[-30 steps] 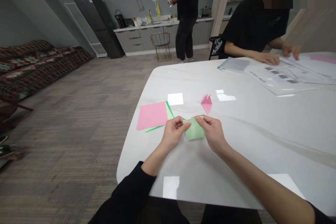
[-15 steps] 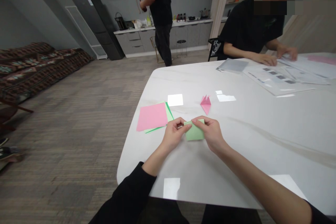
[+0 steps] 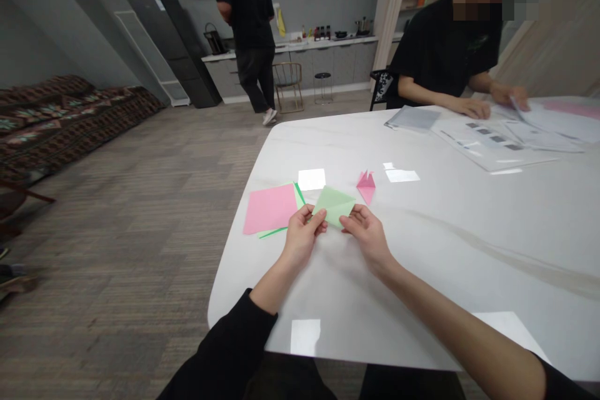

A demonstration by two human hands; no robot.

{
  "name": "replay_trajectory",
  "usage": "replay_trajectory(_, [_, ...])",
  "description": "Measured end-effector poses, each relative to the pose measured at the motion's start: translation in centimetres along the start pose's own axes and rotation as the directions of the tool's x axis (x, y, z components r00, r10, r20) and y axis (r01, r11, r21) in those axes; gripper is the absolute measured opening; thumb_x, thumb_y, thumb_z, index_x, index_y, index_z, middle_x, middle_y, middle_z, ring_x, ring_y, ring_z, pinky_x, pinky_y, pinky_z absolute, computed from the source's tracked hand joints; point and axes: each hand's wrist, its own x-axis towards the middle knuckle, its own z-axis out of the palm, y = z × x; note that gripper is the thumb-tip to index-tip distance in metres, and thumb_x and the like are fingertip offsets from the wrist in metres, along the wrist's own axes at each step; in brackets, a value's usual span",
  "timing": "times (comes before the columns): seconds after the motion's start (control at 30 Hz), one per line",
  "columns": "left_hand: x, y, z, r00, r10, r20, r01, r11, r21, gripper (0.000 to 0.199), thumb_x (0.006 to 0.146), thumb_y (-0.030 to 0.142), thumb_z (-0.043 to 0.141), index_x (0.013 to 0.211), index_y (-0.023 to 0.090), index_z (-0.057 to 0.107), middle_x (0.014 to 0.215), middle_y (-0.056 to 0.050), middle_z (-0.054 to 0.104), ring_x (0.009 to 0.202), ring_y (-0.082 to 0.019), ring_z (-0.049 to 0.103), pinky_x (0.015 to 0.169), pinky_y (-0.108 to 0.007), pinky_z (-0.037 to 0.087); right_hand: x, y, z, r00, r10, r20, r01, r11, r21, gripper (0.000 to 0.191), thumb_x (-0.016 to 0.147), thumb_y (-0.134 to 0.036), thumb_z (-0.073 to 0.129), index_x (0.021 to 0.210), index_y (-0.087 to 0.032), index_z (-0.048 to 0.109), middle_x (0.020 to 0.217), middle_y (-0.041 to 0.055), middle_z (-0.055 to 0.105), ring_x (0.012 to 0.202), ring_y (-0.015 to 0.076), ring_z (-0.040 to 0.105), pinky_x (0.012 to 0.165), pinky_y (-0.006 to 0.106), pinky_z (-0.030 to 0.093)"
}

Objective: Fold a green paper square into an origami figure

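A light green folded paper (image 3: pixel 334 206) sits at the middle of the view, turned as a diamond and raised slightly above the table. My left hand (image 3: pixel 304 236) pinches its left corner between thumb and fingers. My right hand (image 3: pixel 367 236) lies just right of it, fingers loosely apart, fingertips beside the lower edge. A small pink folded paper figure (image 3: pixel 366 187) stands beyond the right hand. Left of my left hand, a flat pink square sheet (image 3: pixel 269 209) lies over a green sheet (image 3: pixel 298 199), which shows only at its edges.
The hands work over a white marble-look table (image 3: pixel 422 262), whose curved edge runs to my left. A seated co-worker's hand (image 3: pixel 471 108) rests on printed sheets (image 3: pixel 487 144) at the far right, near a grey packet (image 3: pixel 412 118). A person (image 3: pixel 248 25) stands by the back cabinets.
The green paper has turned from a square-like shape to a diamond and shifted up and left. My right hand has come away from its top edge. The standing person has walked left.
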Motion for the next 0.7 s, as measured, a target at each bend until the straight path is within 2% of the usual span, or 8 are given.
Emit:
replay_trajectory(0.13, [-0.2,-0.5,0.3,0.995,-0.066,0.078,0.065,0.998,0.018,0.034,0.066,0.035,0.083,0.082,0.014,0.062,0.080,0.000,0.063,0.065,-0.008,0.060,0.066,-0.023,0.052,0.1,-0.3,-0.1,1.000,0.007,-0.014,-0.007,1.000,-0.025,0.024,0.070,-0.038,0.078,0.079,-0.019,0.065,0.081,0.0033,0.069,0.077,0.0185,0.062,0.073,0.032,0.048])
replay_trajectory(0.27, [-0.4,-0.9,0.5,0.978,-0.128,0.164,0.101,0.981,0.163,0.041,0.065,0.036,0.083,0.096,0.012,0.068,0.084,-0.005,0.067,0.067,-0.013,0.062,0.060,-0.026,0.053,0.6,-0.8,-0.6,0.996,-0.019,-0.083,0.017,1.000,-0.020,0.022,0.069,-0.036,0.078,0.077,-0.019,0.067,0.078,0.0022,0.070,0.071,0.0179,0.061,0.070,0.031,0.047])
replay_trajectory(0.37, [-0.4,-1.0,0.7,0.983,-0.103,0.149,0.073,0.978,0.195,0.040,0.064,0.037,0.084,0.092,0.012,0.070,0.076,-0.005,0.068,0.067,-0.015,0.062,0.058,-0.026,0.051,0.5,-0.6,-0.4,0.999,0.000,-0.044,0.000,1.000,0.007,0.021,0.068,-0.034,0.079,0.078,-0.019,0.068,0.075,0.0014,0.069,0.068,0.0168,0.059,0.066,0.030,0.046])
replay_trajectory(0.53, [-0.3,-0.9,0.6,0.990,-0.035,0.135,0.015,0.989,0.144,0.030,0.067,0.034,0.084,0.083,0.011,0.072,0.069,-0.004,0.068,0.065,-0.013,0.062,0.066,-0.025,0.049,0.0,0.2,0.1,0.996,0.073,0.055,-0.077,0.994,0.076,0.024,0.066,-0.035,0.082,0.078,-0.016,0.071,0.070,0.0026,0.069,0.067,0.0174,0.059,0.067,0.031,0.048])
replay_trajectory(0.7, [-0.3,-1.1,0.6,0.984,-0.088,0.157,0.088,0.996,0.003,0.028,0.066,0.031,0.085,0.081,0.011,0.073,0.068,-0.004,0.069,0.064,-0.011,0.062,0.067,-0.022,0.049,0.0,0.2,0.0,0.990,0.075,0.116,-0.088,0.990,0.107,0.025,0.068,-0.035,0.081,0.084,-0.017,0.074,0.072,0.0025,0.070,0.067,0.0168,0.061,0.069,0.031,0.049])
